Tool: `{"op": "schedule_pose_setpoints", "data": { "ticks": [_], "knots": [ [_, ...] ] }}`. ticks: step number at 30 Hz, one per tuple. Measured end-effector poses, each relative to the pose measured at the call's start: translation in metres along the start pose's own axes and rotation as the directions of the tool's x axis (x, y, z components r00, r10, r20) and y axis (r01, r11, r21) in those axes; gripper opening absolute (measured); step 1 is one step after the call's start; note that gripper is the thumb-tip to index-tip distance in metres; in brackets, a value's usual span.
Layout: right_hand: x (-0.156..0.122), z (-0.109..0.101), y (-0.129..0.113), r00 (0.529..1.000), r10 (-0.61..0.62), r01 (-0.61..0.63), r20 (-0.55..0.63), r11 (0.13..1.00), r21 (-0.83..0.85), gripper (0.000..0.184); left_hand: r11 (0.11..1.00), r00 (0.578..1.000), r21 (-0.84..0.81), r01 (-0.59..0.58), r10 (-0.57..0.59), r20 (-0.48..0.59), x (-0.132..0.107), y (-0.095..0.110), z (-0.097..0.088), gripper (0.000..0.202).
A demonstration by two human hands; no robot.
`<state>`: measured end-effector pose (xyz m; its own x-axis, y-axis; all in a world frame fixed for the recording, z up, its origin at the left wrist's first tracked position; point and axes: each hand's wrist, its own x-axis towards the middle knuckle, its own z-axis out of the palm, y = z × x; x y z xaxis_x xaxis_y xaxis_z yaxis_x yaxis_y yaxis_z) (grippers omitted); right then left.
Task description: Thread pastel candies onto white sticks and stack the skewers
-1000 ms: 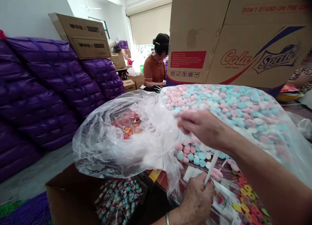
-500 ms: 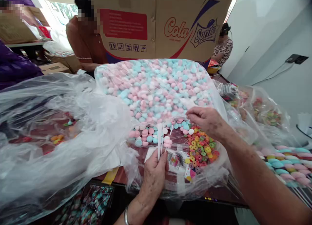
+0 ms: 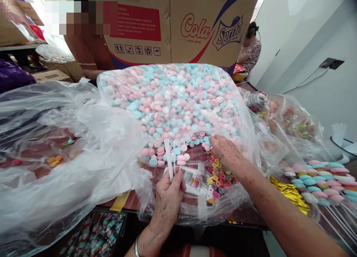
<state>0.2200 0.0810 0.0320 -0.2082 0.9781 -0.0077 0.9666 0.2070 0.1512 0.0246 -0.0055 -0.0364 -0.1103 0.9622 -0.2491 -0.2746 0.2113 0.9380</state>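
My left hand (image 3: 169, 192) is closed around several thin white sticks (image 3: 169, 158) that point upward. A small white round candy (image 3: 184, 147) shows at the top of one stick, though I cannot tell if it is threaded on it. My right hand (image 3: 225, 149) has its fingers drawn together at the loose pink and blue candies (image 3: 196, 141) by the mouth of a big clear bag (image 3: 167, 97). What its fingertips hold is hidden. Colourful ring-shaped candies (image 3: 220, 173) lie under and beside my right wrist. A printed packet (image 3: 195, 181) lies behind my left hand.
Crumpled clear plastic (image 3: 106, 138) spreads over the left. Candy skewers (image 3: 329, 182) and gold ties (image 3: 290, 194) lie at the right, below bagged rings (image 3: 301, 119). A large carton (image 3: 173, 26) stands behind the bag. Two other people sit farther back.
My right hand has come down from the bag's plastic to the loose candies, covering part of the rings. My left hand keeps the sticks, now fanned slightly. The view has shifted a little right.
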Motion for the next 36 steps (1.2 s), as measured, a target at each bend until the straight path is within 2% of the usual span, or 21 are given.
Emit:
{"op": "schedule_pose_setpoints", "data": {
  "ticks": [5,11,14,16,19,22,25,27,29,36],
  "knots": [
    [-0.005,-0.009,-0.007,0.999,-0.001,0.003,0.041,0.998,-0.065,0.029,0.999,1.000,-0.042,0.000,0.000,-0.015,0.000,0.002,0.001,0.033],
    [-0.004,0.005,-0.002,0.998,-0.063,0.061,-0.017,0.996,-0.072,0.026,0.998,1.000,-0.060,0.014,-0.015,-0.013,-0.001,0.002,0.001,0.035],
    [-0.005,0.006,0.002,0.998,-0.049,0.047,-0.048,0.998,-0.042,0.027,0.996,0.999,-0.090,0.009,-0.012,-0.030,-0.002,0.004,0.003,0.034],
    [-0.006,0.003,0.004,0.994,-0.026,0.030,-0.104,0.999,0.035,0.026,0.994,0.999,-0.105,0.016,-0.021,-0.046,-0.002,0.007,0.005,0.033],
    [-0.007,0.001,0.002,0.976,0.017,0.042,-0.218,0.964,0.264,0.026,0.991,0.997,-0.130,0.031,-0.040,-0.066,-0.002,0.012,0.008,0.034],
    [-0.002,0.007,-0.007,0.956,0.026,0.137,-0.293,0.843,0.521,0.026,0.988,0.997,-0.156,0.024,-0.035,-0.071,-0.003,0.015,0.009,0.034],
    [0.007,0.013,-0.022,0.942,0.005,0.226,-0.335,0.730,0.646,0.023,0.985,0.997,-0.171,0.021,-0.034,-0.074,-0.004,0.016,0.008,0.033],
    [0.011,0.013,-0.034,0.947,-0.019,0.234,-0.322,0.727,0.646,0.020,0.984,0.997,-0.176,0.021,-0.035,-0.075,-0.004,0.016,0.008,0.033],
    [0.013,0.012,-0.045,0.953,-0.056,0.234,-0.298,0.762,0.603,0.017,0.984,0.997,-0.180,0.020,-0.034,-0.075,-0.004,0.016,0.007,0.032],
    [0.000,0.016,-0.068,0.965,-0.224,0.255,-0.135,0.919,0.299,0.019,0.986,0.997,-0.165,0.007,-0.019,-0.069,-0.003,0.012,0.005,0.032]
  ]
}}
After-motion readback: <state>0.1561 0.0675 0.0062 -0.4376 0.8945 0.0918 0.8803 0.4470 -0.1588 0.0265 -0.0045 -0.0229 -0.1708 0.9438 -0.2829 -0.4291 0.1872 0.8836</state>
